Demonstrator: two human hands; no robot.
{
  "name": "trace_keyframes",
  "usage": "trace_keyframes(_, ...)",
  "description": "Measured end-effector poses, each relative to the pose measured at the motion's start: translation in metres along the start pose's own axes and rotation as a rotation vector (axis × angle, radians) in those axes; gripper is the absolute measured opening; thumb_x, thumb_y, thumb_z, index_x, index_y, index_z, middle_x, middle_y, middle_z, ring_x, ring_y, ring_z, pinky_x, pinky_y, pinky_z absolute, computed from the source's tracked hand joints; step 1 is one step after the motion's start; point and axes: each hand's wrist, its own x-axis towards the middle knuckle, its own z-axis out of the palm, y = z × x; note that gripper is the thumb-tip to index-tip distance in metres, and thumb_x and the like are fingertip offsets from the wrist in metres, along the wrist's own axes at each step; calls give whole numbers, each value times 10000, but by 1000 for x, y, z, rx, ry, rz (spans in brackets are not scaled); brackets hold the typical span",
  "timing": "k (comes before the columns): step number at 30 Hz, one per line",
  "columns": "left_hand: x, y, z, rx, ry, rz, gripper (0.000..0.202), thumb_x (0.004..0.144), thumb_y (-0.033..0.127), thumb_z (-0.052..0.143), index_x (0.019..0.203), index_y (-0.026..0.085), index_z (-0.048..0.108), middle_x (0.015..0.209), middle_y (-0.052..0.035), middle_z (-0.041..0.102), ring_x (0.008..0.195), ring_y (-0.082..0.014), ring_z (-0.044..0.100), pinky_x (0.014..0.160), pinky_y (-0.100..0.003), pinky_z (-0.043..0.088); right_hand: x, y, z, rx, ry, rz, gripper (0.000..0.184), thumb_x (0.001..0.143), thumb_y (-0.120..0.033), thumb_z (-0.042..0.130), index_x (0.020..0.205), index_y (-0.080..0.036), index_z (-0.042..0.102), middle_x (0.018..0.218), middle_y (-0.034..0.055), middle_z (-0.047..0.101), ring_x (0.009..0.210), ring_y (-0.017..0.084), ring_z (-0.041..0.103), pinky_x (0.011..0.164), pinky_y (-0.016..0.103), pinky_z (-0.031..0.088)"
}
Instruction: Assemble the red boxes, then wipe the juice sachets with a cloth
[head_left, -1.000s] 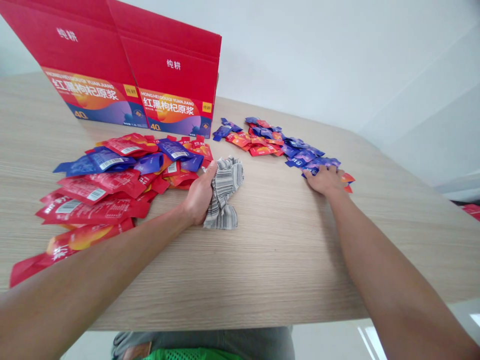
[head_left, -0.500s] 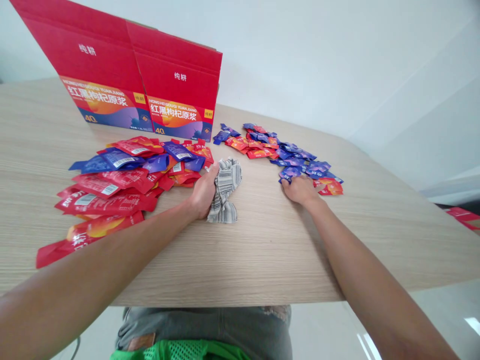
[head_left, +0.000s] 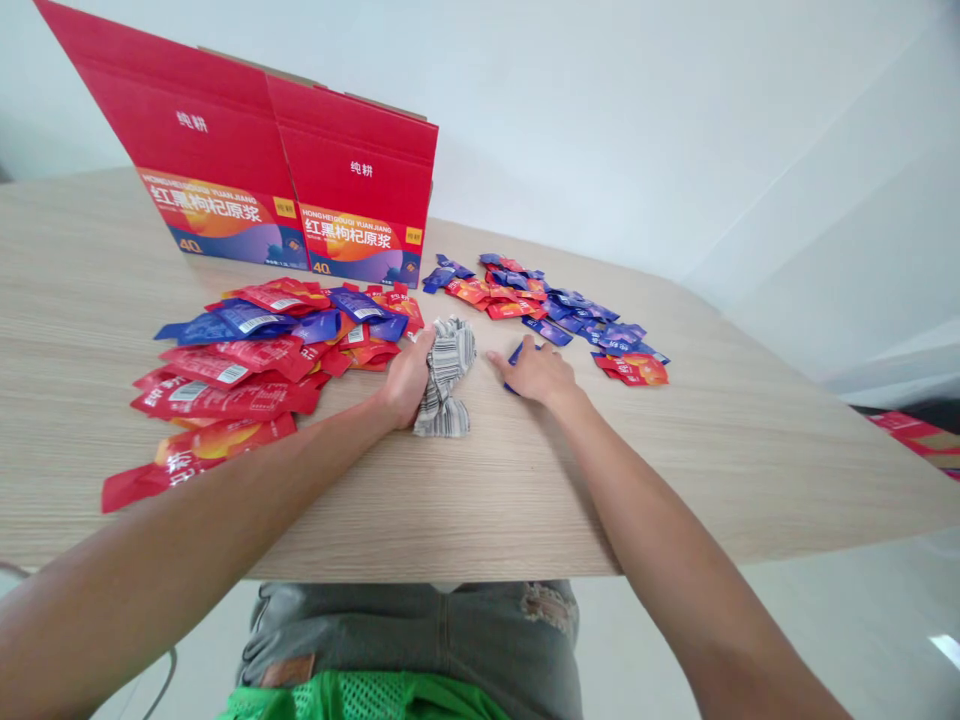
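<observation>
My left hand (head_left: pixel 409 382) is closed round a crumpled grey-and-white striped cloth (head_left: pixel 451 372), which rests near the middle of the table. To its right, my right hand (head_left: pixel 541 370) grips a small blue pouch (head_left: pixel 514 355) low at the tabletop, with most of the pouch hidden under the fingers. Behind the right hand lies a spread of blue pouches (head_left: pixel 581 312) mixed with red ones (head_left: pixel 514 308). Left of the cloth, a heap of larger red pouches (head_left: pixel 232 395) and a few blue pouches (head_left: pixel 255 318) overlap one another.
A red printed carton (head_left: pixel 352 190) stands upright at the back left of the wooden table (head_left: pixel 480 510), against the pale wall. Red boxes (head_left: pixel 915 430) show beyond the table's right edge. The table's front edge runs close to my body.
My right hand has moved left across the table, bringing a blue pouch away from the spread towards the cloth. My left hand keeps hold of the cloth. The view has shifted slightly.
</observation>
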Motion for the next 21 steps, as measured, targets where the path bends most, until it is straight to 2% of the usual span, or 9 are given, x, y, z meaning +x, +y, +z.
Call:
trace_keyframes(2, -2, 1, 1, -8, -8, -9, 446, 1108, 484, 684, 1315, 127, 854, 1144, -143, 901, 1104, -320, 879, 1123, -453, 660, 5, -3, 6, 4, -12, -15, 863, 1128, -763, 425, 1704, -122, 474, 1772, 332, 444, 1615, 514, 497, 1232, 688, 478)
trace_keyframes(6, -2, 2, 0, -15, -39, -13, 430, 1129, 467, 652, 1307, 135, 859, 1156, -137, 900, 1132, -312, 873, 1144, -445, 646, 7, 2, 13, 20, 33, -95, 538, 1150, -361, 480, 1635, -137, 536, 1659, 304, 582, 1536, 473, 579, 1207, 686, 497)
trace_keyframes(8, -1, 2, -1, 4, -27, -3, 424, 1127, 468, 655, 1290, 136, 863, 1152, -130, 901, 1154, -306, 868, 1156, -434, 637, 8, 8, 14, 39, 49, -114, 570, 1073, -183, 538, 1641, -135, 525, 1609, 298, 631, 1505, 442, 611, 1188, 639, 528)
trace_keyframes(10, -1, 1, -1, 20, -11, -2, 422, 1127, 469, 656, 1269, 132, 866, 1144, -127, 902, 1176, -304, 861, 1169, -424, 628, 10, 14, 15, 62, 64, -116, 608, 1002, -82, 579, 1608, -131, 567, 1572, 293, 656, 1499, 439, 617, 1170, 613, 547)
trace_keyframes(13, -2, 2, 1, 13, -10, -2, 409, 1141, 449, 634, 1256, 133, 868, 1142, -123, 902, 1187, -296, 857, 1182, -415, 617, 13, 20, 17, 102, 88, -111, 586, 946, -4, 574, 1509, -138, 662, 1519, 276, 687, 1484, 449, 625, 1148, 618, 554)
trace_keyframes(17, -2, 4, 4, -20, -7, -11, 419, 1162, 430, 593, 1246, 127, 871, 1143, -133, 901, 1168, -295, 862, 1171, -422, 624, 20, 21, 17, 178, 165, -154, 671, 893, 39, 510, 1533, -110, 646, 1528, 266, 690, 1449, 398, 656, 1176, 557, 543)
trace_keyframes(19, -2, 4, 4, -31, 23, -28, 439, 1161, 446, 588, 1217, 119, 876, 1124, -142, 900, 1154, -301, 865, 1157, -426, 632, 23, 13, 16, 264, 253, -217, 715, 871, 35, 471, 1553, -113, 626, 1537, 236, 698, 1451, 348, 657, 1223, 518, 519)
trace_keyframes(21, -1, 1, 4, -48, 42, -23, 440, 1150, 461, 604, 1197, 118, 876, 1109, -144, 899, 1143, -304, 866, 1143, -427, 638, 23, -5, 17, 453, 384, -300, 717, 875, 2, 441, 1554, -143, 623, 1528, 198, 715, 1452, 312, 660, 1257, 517, 505)
